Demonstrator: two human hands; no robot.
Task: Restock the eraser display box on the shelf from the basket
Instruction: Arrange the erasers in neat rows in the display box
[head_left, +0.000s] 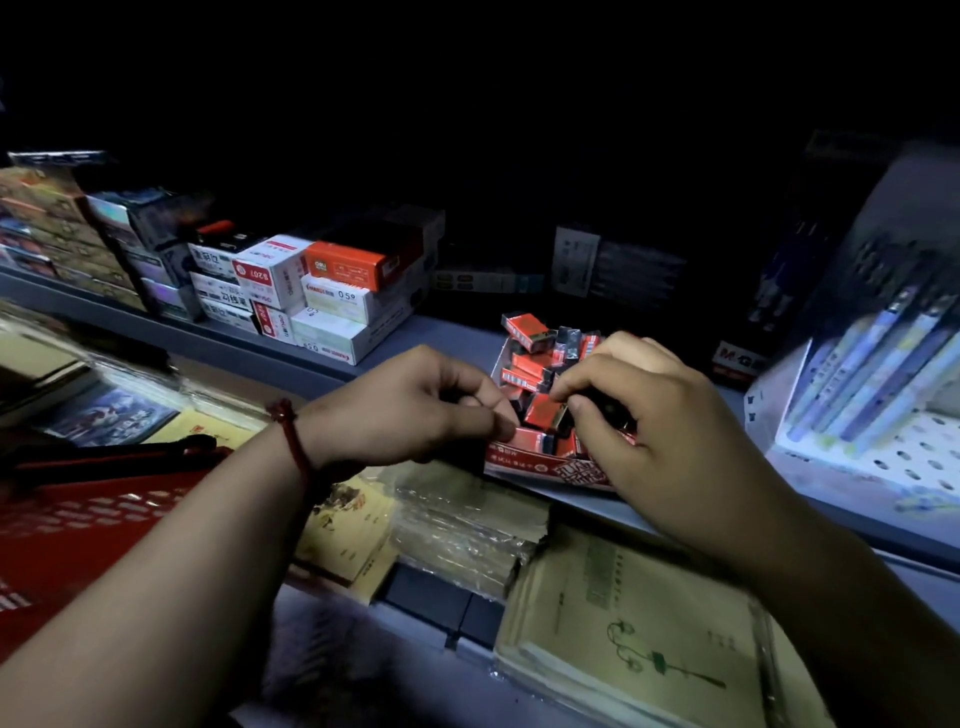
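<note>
**Hands meet over the eraser box on a dim shelf**

From the head view, the eraser display box (540, 470) sits at the front edge of the grey shelf (447, 338). It is heaped with small red-and-black erasers (527, 361), some lying loose and tilted on top. Both hands are right at it.

The left hand (410, 405), with a red cord bracelet (292, 439) at the wrist, has a narrow grip. Its thumb and forefinger are closed on the end of a red eraser (537, 440) at the box's near wall. The right hand (654, 415) hovers over the box's right side with its fingers curled round a dark eraser (607, 408); how much it holds is hard to make out in this light.

The red basket (78, 525) stands low on the left, under the left forearm, well apart from the box. Stacked white and orange cartons (332, 291) fill the shelf to the left, and a rack of pens (872, 374) stands to the right. Wrapped notebooks (623, 629) lie on the level below.
</note>
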